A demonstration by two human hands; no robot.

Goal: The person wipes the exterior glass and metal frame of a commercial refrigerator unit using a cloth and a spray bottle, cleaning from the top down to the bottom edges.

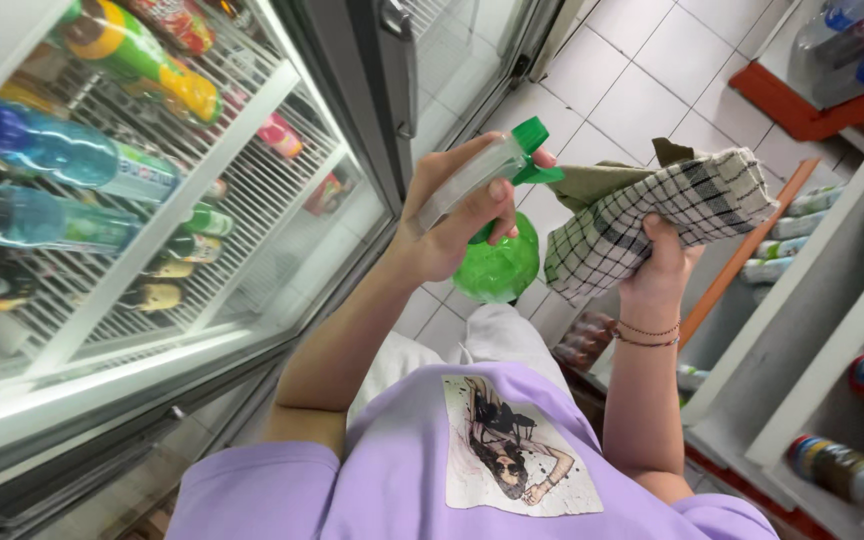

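Your left hand (457, 215) is wrapped tight round the neck of a green spray bottle (497, 262), fingers over the clear upper part, w/ the green trigger nozzle (532, 150) poking out past your fingertips toward the cloth. Bottle's round green body hangs below the palm, over the floor, in front of your chest.

Your right hand (664, 265) is clenched on a checked cloth (652, 220), white w/ dark grid lines, bunched up; an olive-coloured piece of fabric (602, 180) shows at its top edge, can't tell if it's a 2nd cloth or the reverse side. Two thin bracelets (649, 335) sit on that wrist. Hands are apart but near each other, nozzle just beside the cloth.

To your left: a glass-door fridge (282, 260), door shut, wire shelves inside w/ drink bottles (62, 160) lying in rows, blue, green, yellow ones. To your right: grey shelving (832, 300) w/ more bottles & cans (837, 470) on their sides. White tiled floor (642, 90) runs between the two. You're in a lilac T-shirt (392, 470) w/ a printed picture on the front.
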